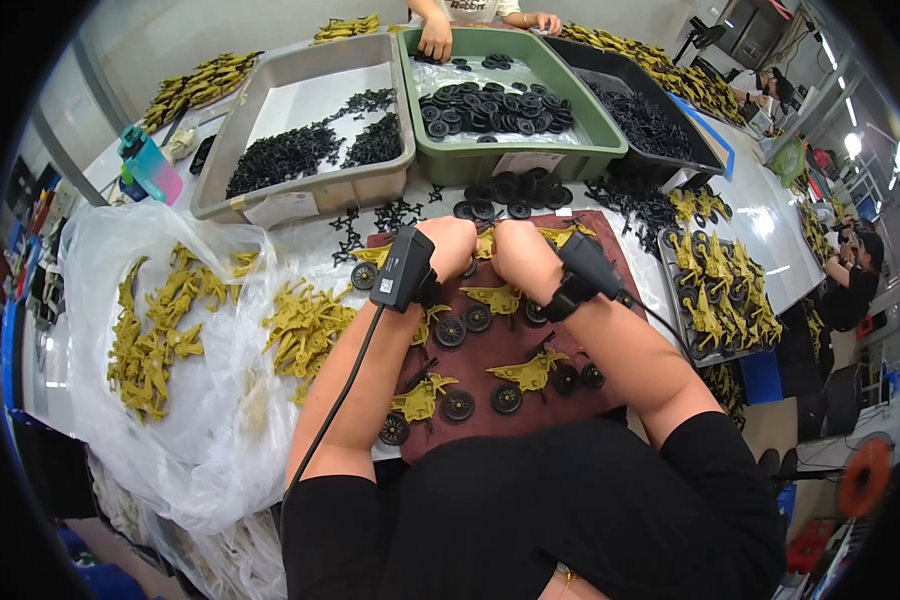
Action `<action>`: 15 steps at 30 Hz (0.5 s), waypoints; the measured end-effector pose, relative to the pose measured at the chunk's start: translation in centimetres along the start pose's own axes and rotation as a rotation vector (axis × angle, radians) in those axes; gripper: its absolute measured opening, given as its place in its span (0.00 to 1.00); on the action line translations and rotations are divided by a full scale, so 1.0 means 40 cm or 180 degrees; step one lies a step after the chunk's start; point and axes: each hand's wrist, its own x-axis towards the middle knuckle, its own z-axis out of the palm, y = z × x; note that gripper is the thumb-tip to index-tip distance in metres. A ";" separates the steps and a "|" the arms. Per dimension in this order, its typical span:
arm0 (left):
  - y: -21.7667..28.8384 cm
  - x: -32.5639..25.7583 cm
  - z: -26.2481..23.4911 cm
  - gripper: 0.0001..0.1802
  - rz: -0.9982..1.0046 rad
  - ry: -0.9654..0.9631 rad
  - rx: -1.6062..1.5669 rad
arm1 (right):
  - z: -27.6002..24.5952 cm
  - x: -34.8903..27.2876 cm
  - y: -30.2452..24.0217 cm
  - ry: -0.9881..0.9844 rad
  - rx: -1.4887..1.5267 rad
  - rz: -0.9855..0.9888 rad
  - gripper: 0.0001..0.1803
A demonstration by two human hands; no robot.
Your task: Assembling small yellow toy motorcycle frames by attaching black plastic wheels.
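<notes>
My left hand (pixel 448 246) and my right hand (pixel 525 260) are close together at the far part of a maroon cloth (pixel 485 425). Both have curled fingers, seen mostly from the back. A yellow plastic piece (pixel 485 244) shows between them; which hand grips it is hidden. On the cloth lie several yellow toy motorcycle bodies (pixel 525 372) with black wheels (pixel 458 405) set beside or against them. Just beyond my hands is a heap of loose black wheels (pixel 530 188). Small black parts (pixel 395 215) are scattered to the left of it.
Across the back stand a beige tub (pixel 406 120) of black parts, a green tub (pixel 610 140) of wheels and a black tub (pixel 705 150). Yellow bodies (pixel 305 330) and a plastic bag (pixel 210 440) lie left, a loaded tray (pixel 720 290) right. Another person's hand (pixel 435 38) reaches into the green tub.
</notes>
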 end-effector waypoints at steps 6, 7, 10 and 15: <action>0.003 -0.003 -0.006 0.15 0.0057 -0.0062 -0.0088 | -0.021 0.015 0.042 -0.0419 0.0090 0.0081 0.09; 0.004 -0.004 -0.003 0.15 -0.0019 -0.0059 -0.0053 | -0.019 0.014 0.039 -0.0436 0.0082 0.0067 0.09; -0.001 -0.004 0.006 0.14 -0.0093 -0.0059 -0.0028 | -0.028 0.013 0.019 -0.0466 -0.0156 -0.0053 0.09; 0.006 -0.002 0.000 0.12 -0.0069 -0.0137 0.0013 | -0.028 0.039 0.000 -0.0926 -0.0582 0.0137 0.12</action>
